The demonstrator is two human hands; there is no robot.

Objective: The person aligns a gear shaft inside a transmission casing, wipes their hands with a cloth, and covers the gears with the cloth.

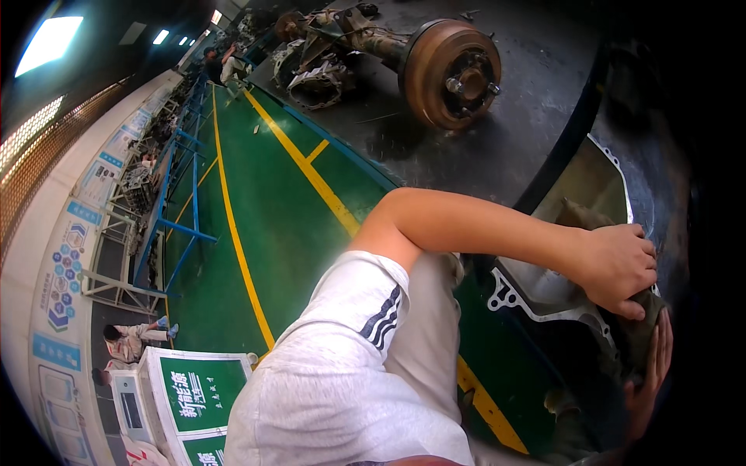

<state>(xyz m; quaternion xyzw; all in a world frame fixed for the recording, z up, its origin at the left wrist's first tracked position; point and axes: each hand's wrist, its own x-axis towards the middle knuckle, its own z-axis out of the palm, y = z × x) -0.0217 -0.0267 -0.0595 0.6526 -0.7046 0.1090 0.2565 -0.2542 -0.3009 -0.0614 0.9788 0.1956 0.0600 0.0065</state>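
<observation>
At the right lies a large cast-metal housing with a pale, machined rim and bolt holes. My left hand reaches across it, its fingers curled over a brownish-grey rag at the housing's edge. More of what looks like the same cloth shows inside the housing beyond that hand. Below, at the dark right border of the picture, my right hand lies against the rag with its fingers stretched out. Part of the right hand and its forearm fall into shadow.
A rusty axle with a brake drum rests on the dark workbench, near an open metal casing. Green floor with yellow lines runs along the bench. Blue railings, a green-and-white cabinet and seated people are at the left.
</observation>
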